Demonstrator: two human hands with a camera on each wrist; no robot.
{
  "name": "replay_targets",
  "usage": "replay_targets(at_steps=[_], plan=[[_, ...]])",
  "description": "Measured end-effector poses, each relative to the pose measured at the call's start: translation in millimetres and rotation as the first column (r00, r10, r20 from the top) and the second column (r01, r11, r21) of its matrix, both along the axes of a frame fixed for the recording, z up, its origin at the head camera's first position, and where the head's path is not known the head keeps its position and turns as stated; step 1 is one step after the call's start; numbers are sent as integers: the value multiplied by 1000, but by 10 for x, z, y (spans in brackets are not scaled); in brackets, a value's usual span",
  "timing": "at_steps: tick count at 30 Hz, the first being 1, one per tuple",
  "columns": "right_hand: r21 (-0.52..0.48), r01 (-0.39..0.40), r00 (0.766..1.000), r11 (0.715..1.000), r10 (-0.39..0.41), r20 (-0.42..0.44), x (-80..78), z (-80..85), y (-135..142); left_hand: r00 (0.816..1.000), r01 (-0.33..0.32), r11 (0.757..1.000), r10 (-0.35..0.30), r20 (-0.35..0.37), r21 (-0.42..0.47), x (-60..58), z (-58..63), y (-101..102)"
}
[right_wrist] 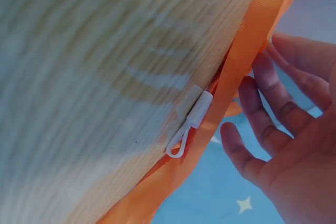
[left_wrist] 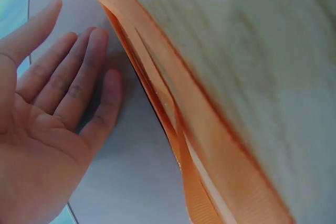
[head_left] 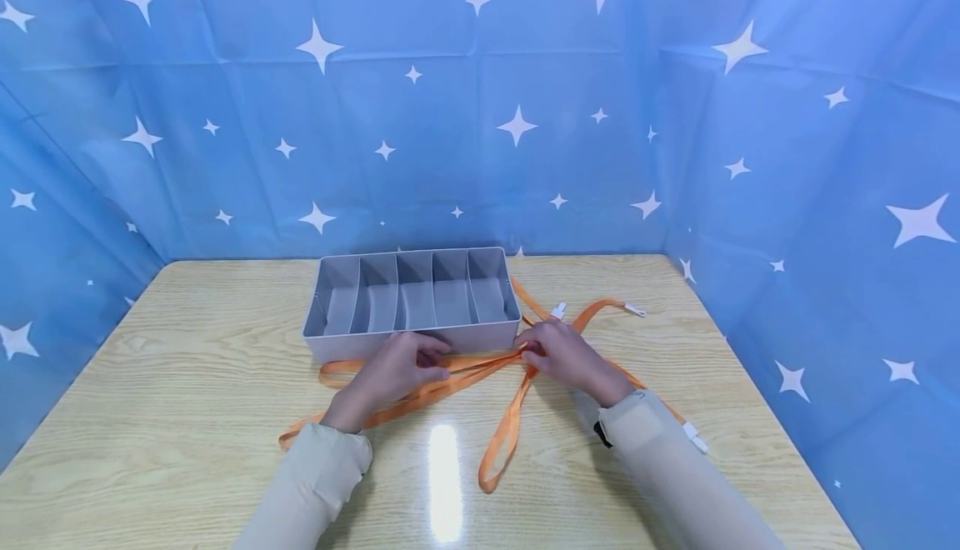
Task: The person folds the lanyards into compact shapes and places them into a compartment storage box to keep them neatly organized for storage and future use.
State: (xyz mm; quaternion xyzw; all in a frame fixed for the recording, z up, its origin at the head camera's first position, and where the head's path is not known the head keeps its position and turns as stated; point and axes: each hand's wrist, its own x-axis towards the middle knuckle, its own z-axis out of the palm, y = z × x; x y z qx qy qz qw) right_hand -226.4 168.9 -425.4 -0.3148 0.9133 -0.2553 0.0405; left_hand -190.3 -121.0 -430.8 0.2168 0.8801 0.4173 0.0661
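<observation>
Orange lanyards (head_left: 448,386) lie in long loops on the table in front of a grey divided box (head_left: 480,337). My right hand (head_left: 558,354) pinches gathered orange straps between thumb and fingers near the box's front right corner. In the right wrist view, a white clip (right_wrist: 199,109) hangs beside the orange strap (right_wrist: 247,51) at those fingertips. The left hand (head_left: 393,371) hovers by the box's front wall, over the straps. Its fingers look relaxed in the left wrist view, palm showing, with the straps (left_wrist: 157,72) passing beside them, apart from the fingertips.
The box has several compartments in a row. White clip ends (head_left: 633,309) lie to the right, one of them (head_left: 695,437) beside the right forearm. One strap loop (head_left: 504,442) reaches toward the table's front. A blue star-patterned curtain (head_left: 450,133) stands behind the wooden table (head_left: 187,383).
</observation>
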Motion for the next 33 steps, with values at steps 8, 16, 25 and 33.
replay_targets(at_steps=[8, 16, 25, 33], plan=[[14, -4, 999, 1000, 5, -42, 6, -45, 7, 1000, 21, 998, -21, -1, -56, -44, -22, 17], [27, 10, 998, 1000, -8, -65, -18, -99, -22, 1000, 17, 993, -19, -17, -115, -71, -30, 32], [37, 5, 995, 999, -1, -102, -18, -117, -45, 999, 37, 995, -39, -18, -96, -68, -40, 28], [31, 59, 994, 998, -56, -90, 74, -62, -62, 997, 50, 990, -58, -52, -128, -68, -58, 40]])
